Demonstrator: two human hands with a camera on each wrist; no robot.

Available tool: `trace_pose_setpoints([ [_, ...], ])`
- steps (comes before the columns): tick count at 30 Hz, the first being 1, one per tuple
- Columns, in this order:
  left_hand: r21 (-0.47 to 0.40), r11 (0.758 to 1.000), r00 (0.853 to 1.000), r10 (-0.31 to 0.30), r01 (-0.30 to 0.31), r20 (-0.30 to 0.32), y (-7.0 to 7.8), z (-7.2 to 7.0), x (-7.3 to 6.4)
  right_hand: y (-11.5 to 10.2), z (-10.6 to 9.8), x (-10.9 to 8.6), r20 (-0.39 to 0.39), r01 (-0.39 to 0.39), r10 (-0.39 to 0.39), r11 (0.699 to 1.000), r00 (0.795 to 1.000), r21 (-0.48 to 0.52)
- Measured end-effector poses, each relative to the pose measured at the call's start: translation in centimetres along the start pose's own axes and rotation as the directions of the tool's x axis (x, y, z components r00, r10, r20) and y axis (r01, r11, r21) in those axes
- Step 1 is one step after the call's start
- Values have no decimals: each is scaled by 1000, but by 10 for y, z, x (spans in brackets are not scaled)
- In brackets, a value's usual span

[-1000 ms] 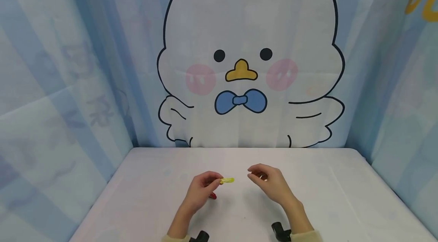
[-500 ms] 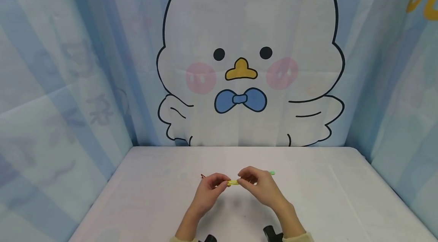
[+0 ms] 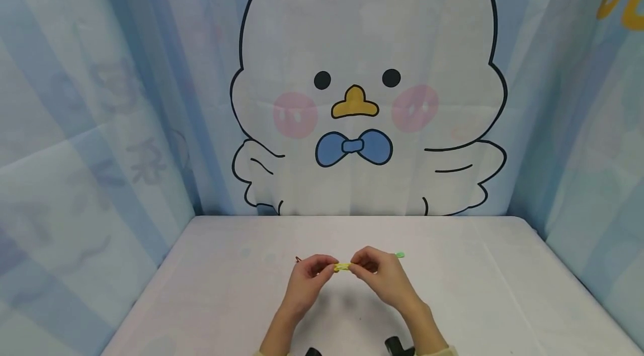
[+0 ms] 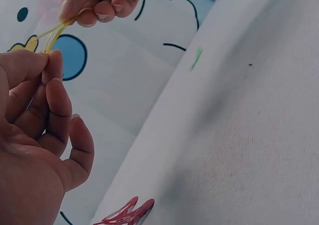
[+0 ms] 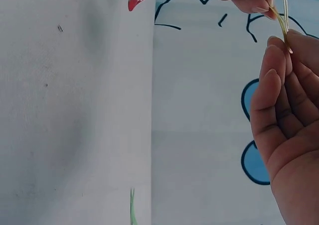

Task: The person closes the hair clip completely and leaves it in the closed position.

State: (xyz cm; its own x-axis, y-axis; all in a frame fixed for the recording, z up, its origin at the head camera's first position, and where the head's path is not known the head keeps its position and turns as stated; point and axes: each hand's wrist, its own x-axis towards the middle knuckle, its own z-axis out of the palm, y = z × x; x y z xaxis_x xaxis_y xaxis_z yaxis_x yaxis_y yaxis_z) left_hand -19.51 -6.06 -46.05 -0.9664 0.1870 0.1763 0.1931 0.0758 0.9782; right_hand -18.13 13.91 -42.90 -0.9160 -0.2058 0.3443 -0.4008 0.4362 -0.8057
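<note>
So we've got the yellow clip (image 3: 342,267) up over the bench (image 3: 221,289), long axis running side to side, left hand (image 3: 306,281) pinching one end, right hand (image 3: 385,278) pinching the other, so neither's nearer.

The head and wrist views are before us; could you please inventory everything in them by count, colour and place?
Table: one, white, lower head view
Backdrop: count unclear, blue and white, around the table
Cartoon bird: one, white, printed on the backdrop
Lettering: partly visible, orange, upper right
Yellow clip: one, yellow, held above the table
Red clips: count unclear, red, on the table's left
Green clip: one, green, on the table's right
Black devices: two, black, at the wrists
Sleeves: two, pale yellow, bottom edge
Left hand: one, bare, pinching the yellow clip
Right hand: one, bare, pinching its other end
</note>
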Motion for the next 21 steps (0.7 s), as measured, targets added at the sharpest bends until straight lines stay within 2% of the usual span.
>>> trace_pose_setpoints([
  [9, -66, 998, 999, 3, 1, 49, 3, -2, -7, 4, 2, -2, -46, 47, -45, 998, 998, 52],
  [21, 10, 1000, 998, 20, -19, -58, 7, 3, -7, 6, 5, -3, -43, 111, -108, 991, 993, 73],
])
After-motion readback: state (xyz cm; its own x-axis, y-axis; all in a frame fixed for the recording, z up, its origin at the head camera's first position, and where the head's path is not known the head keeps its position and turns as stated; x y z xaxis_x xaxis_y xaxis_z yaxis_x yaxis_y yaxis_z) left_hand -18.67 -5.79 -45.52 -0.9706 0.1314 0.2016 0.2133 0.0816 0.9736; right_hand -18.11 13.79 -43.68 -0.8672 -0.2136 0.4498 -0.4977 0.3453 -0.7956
